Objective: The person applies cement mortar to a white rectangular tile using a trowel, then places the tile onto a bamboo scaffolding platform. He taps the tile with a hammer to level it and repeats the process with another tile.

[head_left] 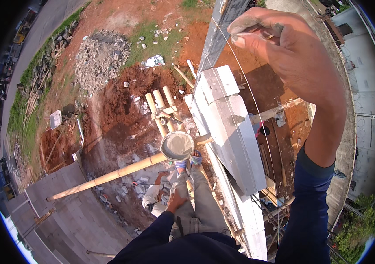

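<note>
My right hand (275, 48) is raised beside a grey upright post (221, 35), with thumb and fingers pinched together. A thin string (250, 86) slants down from the post and passes close to the thumb tip. Whether the fingers hold it cannot be made out. Below the hand stands a wall of pale blocks (233, 136) with a grey mortar smear on top. My left hand (177, 198) lies on my left knee, holding no tool. By my feet is a round bucket (177, 145) of grey mortar.
A bamboo pole (108, 176) runs left from the bucket, high above the ground. A person in white (152, 196) is below on the left; another person (263, 130) is partly hidden behind the wall. Bamboo pieces (161, 108) and a rubble heap (101, 57) lie farther off.
</note>
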The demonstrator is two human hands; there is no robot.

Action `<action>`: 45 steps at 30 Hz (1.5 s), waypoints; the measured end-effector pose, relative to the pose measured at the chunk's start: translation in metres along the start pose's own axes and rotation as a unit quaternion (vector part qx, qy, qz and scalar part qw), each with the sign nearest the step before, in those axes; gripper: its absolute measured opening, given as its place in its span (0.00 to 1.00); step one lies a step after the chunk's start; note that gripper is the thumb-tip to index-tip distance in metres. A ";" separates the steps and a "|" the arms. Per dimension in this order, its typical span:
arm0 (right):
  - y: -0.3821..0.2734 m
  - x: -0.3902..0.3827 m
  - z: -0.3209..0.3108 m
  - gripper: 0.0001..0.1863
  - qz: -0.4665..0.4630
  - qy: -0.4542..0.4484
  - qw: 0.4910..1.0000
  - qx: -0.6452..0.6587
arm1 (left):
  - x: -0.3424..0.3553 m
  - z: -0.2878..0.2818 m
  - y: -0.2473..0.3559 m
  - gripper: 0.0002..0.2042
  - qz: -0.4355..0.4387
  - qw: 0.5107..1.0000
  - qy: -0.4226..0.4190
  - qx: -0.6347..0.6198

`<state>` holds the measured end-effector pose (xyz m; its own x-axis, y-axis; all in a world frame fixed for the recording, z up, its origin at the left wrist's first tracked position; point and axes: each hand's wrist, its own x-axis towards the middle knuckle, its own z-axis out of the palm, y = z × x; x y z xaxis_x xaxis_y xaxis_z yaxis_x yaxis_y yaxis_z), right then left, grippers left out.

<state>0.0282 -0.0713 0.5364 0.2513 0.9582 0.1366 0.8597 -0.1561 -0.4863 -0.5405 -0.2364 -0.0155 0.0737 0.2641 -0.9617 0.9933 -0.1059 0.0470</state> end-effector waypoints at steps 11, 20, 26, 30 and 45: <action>-0.078 -0.175 0.391 0.15 0.279 -0.209 0.913 0.213 | -0.016 0.000 0.016 0.48 -0.033 0.997 -0.011 0.066; 0.085 -0.369 0.802 0.19 0.333 -0.283 0.887 -0.148 | 0.013 0.044 -0.016 0.34 0.017 0.985 0.167 0.026; 0.096 -0.342 0.858 0.17 0.407 -0.295 0.859 -0.096 | 0.005 0.042 -0.016 0.26 0.015 0.983 0.183 0.013; 0.098 -0.345 0.851 0.12 0.380 -0.315 0.870 -0.016 | 0.008 0.038 -0.014 0.24 -0.004 0.984 0.175 0.019; 0.096 -0.321 0.901 0.15 0.424 -0.241 0.867 0.100 | 0.013 0.033 -0.029 0.23 0.013 0.980 0.196 0.033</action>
<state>-0.3708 -0.1776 -0.3315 0.4993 0.5156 -0.6964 0.3502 -0.8552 -0.3821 -0.5713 -0.2614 -0.0381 0.1407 0.6074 -0.7818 0.9835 -0.1766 0.0398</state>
